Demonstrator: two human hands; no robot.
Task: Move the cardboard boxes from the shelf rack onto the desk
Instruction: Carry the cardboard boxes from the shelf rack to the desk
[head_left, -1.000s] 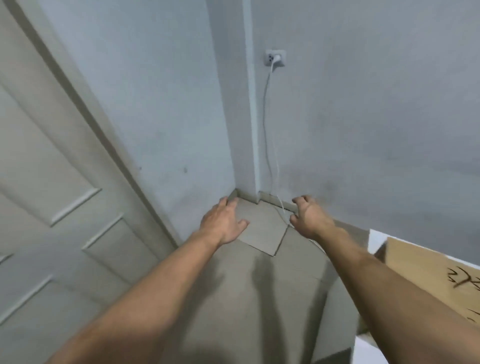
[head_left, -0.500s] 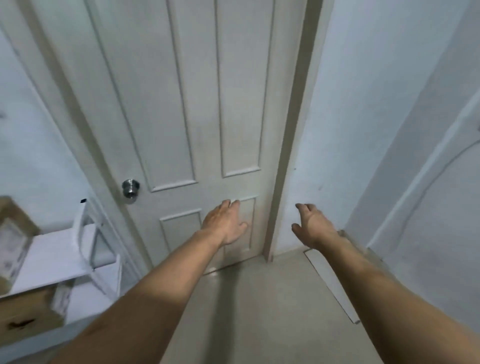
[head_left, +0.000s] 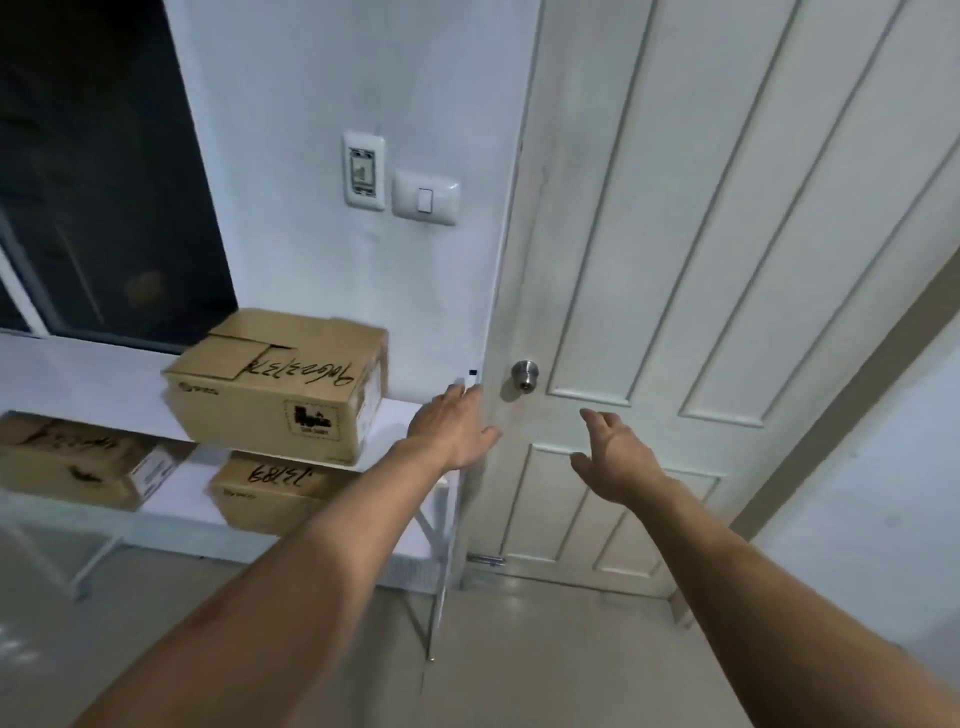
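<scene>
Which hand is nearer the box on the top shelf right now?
Left. The left hand hovers open just off the top box's right end; the right hand is farther right, before the door.

Brown boxes, white rack

You've got a white panelled door right of frame, dark window upper left, wall switch centre, pale floor.

Both hands outstretched, fingers apparently spread, empty.
</scene>
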